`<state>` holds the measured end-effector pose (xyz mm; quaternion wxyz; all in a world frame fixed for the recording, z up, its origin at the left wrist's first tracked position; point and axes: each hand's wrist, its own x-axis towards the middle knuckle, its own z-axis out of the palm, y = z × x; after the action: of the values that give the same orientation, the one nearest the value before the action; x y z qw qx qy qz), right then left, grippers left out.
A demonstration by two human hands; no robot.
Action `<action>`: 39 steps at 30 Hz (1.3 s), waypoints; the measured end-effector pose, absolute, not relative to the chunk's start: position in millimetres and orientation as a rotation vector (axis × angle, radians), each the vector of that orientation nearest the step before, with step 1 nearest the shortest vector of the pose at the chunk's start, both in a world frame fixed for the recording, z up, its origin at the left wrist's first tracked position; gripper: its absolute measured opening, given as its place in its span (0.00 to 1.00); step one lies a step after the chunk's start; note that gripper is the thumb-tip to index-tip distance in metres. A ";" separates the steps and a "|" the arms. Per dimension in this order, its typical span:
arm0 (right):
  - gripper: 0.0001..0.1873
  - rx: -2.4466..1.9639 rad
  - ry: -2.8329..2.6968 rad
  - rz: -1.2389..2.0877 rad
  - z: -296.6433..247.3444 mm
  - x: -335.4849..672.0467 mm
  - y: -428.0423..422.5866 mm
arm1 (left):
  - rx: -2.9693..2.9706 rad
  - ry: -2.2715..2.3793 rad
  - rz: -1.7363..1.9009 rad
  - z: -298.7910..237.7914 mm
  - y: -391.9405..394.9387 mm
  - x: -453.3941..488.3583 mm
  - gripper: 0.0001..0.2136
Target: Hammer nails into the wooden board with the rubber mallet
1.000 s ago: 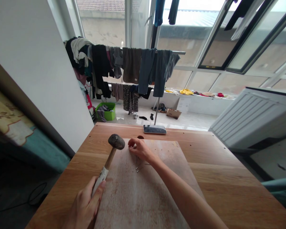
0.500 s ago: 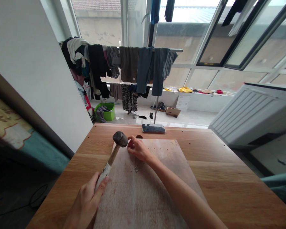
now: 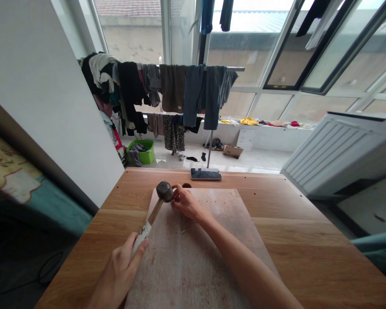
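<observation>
My left hand (image 3: 120,270) grips the wooden handle of a hammer (image 3: 156,207) with a dark round head. The head sits low over the far left part of a pale worn board (image 3: 196,262) lying on the wooden table (image 3: 309,240). My right hand (image 3: 185,201) is stretched forward onto the board, fingers pinched together right beside the hammer head; what they pinch is too small to make out. A few loose nails (image 3: 184,227) lie on the board under my right wrist.
A phone (image 3: 206,174) lies flat at the table's far edge. Beyond the table stand a clothes rack hung with garments (image 3: 167,92), a green basket (image 3: 141,151) on the floor, large windows and a white radiator panel (image 3: 337,150) at right. A white wall rises at left.
The hammer head has swung to the right and down, closing on my right hand's pinched fingers. My right hand has stayed almost in place.
</observation>
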<state>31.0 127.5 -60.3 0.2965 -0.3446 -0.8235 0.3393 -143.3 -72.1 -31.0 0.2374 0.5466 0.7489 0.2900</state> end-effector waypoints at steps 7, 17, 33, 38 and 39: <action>0.12 -1.053 -2.339 0.796 -33.8 54.4 129.6 | 1.498 2.069 0.838 -31.3 -78.2 -145.7 0.17; 0.16 -1.257 -2.696 0.594 -7.0 42.5 89.2 | 1.487 2.058 0.869 -43.1 -83.6 -151.2 0.18; 0.11 -0.999 -2.074 0.908 -43.7 54.7 138.2 | 1.395 2.071 0.893 -58.8 -92.6 -161.2 0.21; 0.10 -0.884 -2.023 0.902 -62.4 50.8 141.3 | 1.393 2.033 0.877 -60.5 -94.4 -160.1 0.22; 0.10 -0.867 -2.027 0.900 -64.9 50.6 142.1 | 1.391 2.024 0.875 -60.9 -94.9 -160.0 0.22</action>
<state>50.6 142.1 -64.9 0.3712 -0.3380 -0.7903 0.3512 -160.0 -94.9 -60.9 0.2639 0.5147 0.7487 0.3239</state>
